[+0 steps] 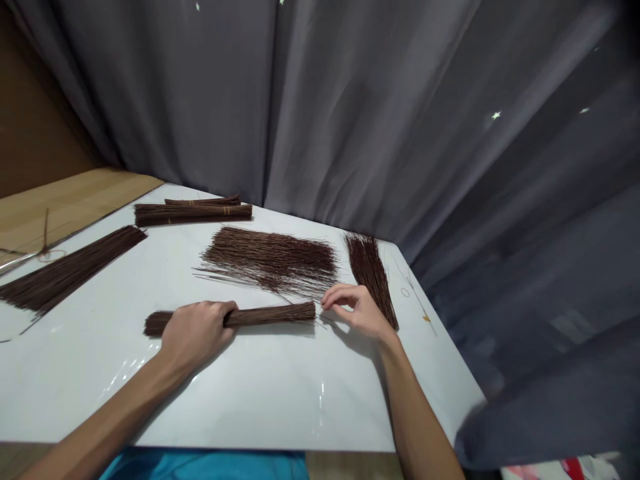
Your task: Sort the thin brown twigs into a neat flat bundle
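My left hand (200, 333) is wrapped round a bundle of thin dark-brown sticks (275, 315), which lies crosswise low over the white table. Just off the bundle's right end is my right hand (361, 311), thumb and fingertips brought together in a pinch. A few fine stray sticks show by those fingertips, but I cannot make out whether any is between them. Beyond both hands a loose, spread pile of the same sticks (270, 257) lies on the table, its near edge ragged.
Another loose pile (373, 277) lies at the right, with thin strands (419, 300) beside it. Tied bundles (195, 213) rest at the back left. A fanned bunch (75, 267) lies at the left. A grey curtain (320, 113) hangs along the back edge of the white table (270, 393).
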`<action>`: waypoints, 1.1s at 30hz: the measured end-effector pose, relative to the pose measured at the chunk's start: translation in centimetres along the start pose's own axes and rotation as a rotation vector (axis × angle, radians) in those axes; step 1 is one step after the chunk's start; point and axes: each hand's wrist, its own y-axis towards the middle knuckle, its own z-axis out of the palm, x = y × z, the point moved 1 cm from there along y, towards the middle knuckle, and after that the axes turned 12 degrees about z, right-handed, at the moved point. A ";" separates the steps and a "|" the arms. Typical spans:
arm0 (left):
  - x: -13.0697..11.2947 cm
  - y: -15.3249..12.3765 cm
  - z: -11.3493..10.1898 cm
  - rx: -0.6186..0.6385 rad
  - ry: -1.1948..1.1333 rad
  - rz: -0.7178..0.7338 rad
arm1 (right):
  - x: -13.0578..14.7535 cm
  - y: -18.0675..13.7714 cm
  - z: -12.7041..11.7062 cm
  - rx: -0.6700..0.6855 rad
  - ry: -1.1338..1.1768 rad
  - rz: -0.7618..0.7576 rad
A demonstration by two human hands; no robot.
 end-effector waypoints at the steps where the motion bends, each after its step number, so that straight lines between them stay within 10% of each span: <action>1: 0.0 0.0 0.0 0.000 -0.001 -0.001 | 0.0 0.0 0.0 -0.005 0.006 0.001; 22: 0.0 0.0 -0.1 -0.003 0.016 -0.002 | -0.6 0.2 -0.5 -0.080 -0.061 -0.032; 33: 0.0 0.0 0.1 -0.008 0.005 -0.004 | -1.9 -1.2 -2.7 0.151 -0.206 0.319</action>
